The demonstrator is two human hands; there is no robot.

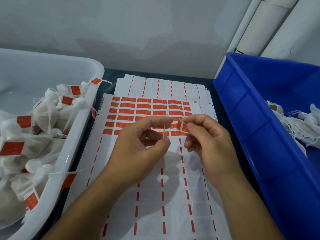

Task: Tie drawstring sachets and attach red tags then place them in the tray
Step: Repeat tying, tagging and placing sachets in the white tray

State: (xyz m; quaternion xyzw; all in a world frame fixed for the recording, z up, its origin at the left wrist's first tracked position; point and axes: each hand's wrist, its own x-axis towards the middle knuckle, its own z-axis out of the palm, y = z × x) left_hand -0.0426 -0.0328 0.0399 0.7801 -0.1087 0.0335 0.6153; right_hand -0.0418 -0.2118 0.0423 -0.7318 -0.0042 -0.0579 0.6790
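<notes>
Attaching step: the red tag is being brought to a drawstring — the sachet in hand is not yet tagged, by my judgement.
Landmark: white backing sheet of red rectangular stickers [149, 111], flat on the dark table; all places below are given from it.
Left hand [138, 144]: over the middle of the sheet, thumb and forefinger pinching a thin white drawstring [164, 131] that runs taut and upright between the fingertips.
Right hand [206, 137]: over the sheet's right part, fingertips pinching a small red peeled sticker tag [181, 127], partly folded, just beside the string and not touching it as far as can be seen.
Sachet being worked: a pale mesh pouch [164, 177] appears to hang below the left hand, over the sheet's stripped near part; blurred, outline uncertain.
Next move, judged: set the string in the tag's fold and press both halves shut — alignment matters, since the adhesive will likely not forgive a second try.
Destination: white translucent plastic tray [81, 118] left of the sheet, holding tagged white sachets [46, 111].
Supply: blue plastic bin [259, 135] right of the sheet, holding untagged white sachets [294, 123].
Writing: a barcode and small printed digits on the sheet's left margin, too small to read; pale marks on the tags, illegible. No brand discernible.
</notes>
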